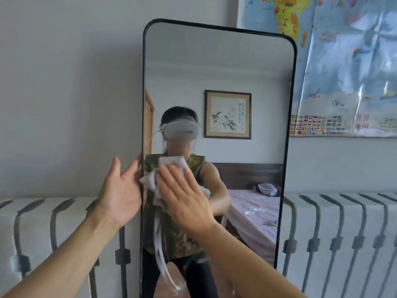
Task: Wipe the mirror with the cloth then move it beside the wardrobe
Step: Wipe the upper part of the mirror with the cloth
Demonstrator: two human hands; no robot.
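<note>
mirror (217, 67) before radiator (343, 233) | right hand (184, 198) flat on cloth (171, 162) | left hand (120, 190) open

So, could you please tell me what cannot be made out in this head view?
- Wardrobe: nowhere in the frame.
- Mirror base: cut off by the bottom edge.
- Cloth: largely covered by the right hand pressing it flat to the glass.
- Left hand fingertips: hidden behind the mirror's left edge.
- Map lettering: too small and glare-washed.
</note>
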